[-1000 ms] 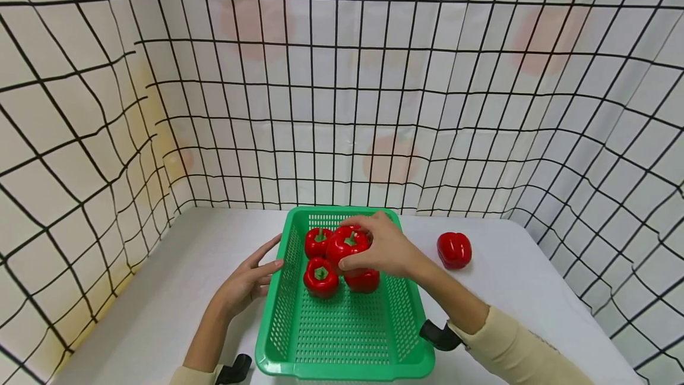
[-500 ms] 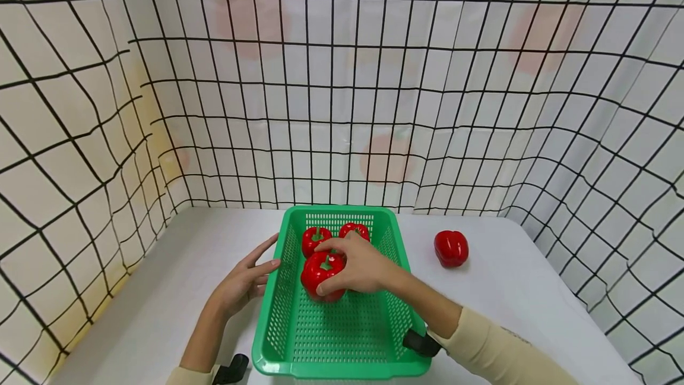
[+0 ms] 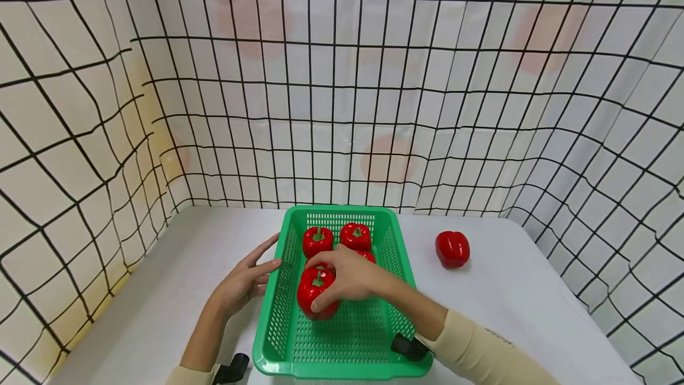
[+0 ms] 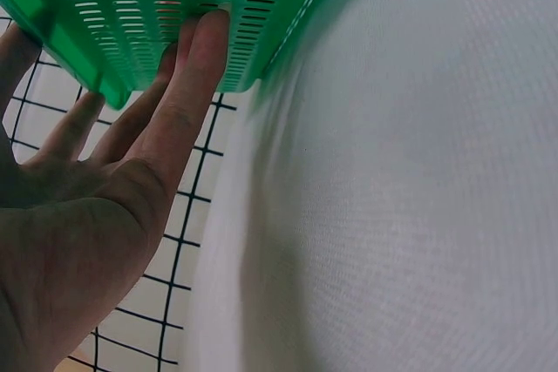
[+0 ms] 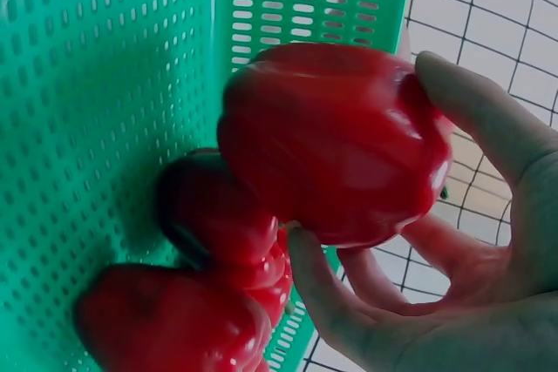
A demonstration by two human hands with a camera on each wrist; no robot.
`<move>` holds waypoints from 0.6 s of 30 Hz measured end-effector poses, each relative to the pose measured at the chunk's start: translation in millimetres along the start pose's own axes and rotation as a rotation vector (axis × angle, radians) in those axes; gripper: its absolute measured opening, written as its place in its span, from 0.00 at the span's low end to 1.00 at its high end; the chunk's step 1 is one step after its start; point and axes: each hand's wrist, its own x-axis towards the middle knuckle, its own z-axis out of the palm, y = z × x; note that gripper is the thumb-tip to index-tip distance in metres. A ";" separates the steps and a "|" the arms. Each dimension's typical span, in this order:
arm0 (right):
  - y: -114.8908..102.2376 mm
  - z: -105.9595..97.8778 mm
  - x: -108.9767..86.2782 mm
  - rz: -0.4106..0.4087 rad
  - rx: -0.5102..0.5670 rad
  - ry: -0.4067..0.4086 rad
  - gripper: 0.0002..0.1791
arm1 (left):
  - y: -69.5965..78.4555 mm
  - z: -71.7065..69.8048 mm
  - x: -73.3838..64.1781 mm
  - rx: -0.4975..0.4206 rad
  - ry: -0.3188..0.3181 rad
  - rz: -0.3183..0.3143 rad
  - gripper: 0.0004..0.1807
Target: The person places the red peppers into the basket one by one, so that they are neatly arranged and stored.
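Note:
My right hand (image 3: 350,278) grips a red bell pepper (image 3: 314,293) by its sides, stem up, inside the left half of a green perforated basket (image 3: 342,371). In the right wrist view, thumb and fingertips curl round that held pepper (image 5: 336,145), close over other peppers (image 5: 174,320). Two bell peppers stand at the back, one left (image 3: 317,243) and one right (image 3: 355,236). Others in front of them are partly hidden by the right hand. My left hand (image 3: 240,284) touches the basket's left wall with fingers extended; in the left wrist view its fingertips (image 4: 209,32) meet the slotted side.
Another red bell pepper (image 3: 452,249) lies on its side on the white table (image 3: 502,290), right of the basket. A black grid net (image 3: 350,117) over pale sheeting encloses the table at the back and both sides. The basket's front part shows bare floor (image 3: 342,343).
The right hand has carried the held pepper from the basket's back right leftward and toward the front, uncovering the back-right pepper. The left hand stays at the basket's wall.

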 end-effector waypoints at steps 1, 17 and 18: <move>-0.2 0.7 0.7 0.001 0.002 -0.006 0.34 | 0.1 0.0 0.0 0.000 -0.002 0.001 0.40; -5.1 9.0 11.0 0.042 -0.033 -0.138 0.29 | 1.6 -0.8 0.2 -0.008 -0.021 0.002 0.40; -4.9 9.4 11.4 0.042 -0.036 -0.140 0.29 | 1.6 -0.8 0.3 -0.009 -0.022 0.001 0.40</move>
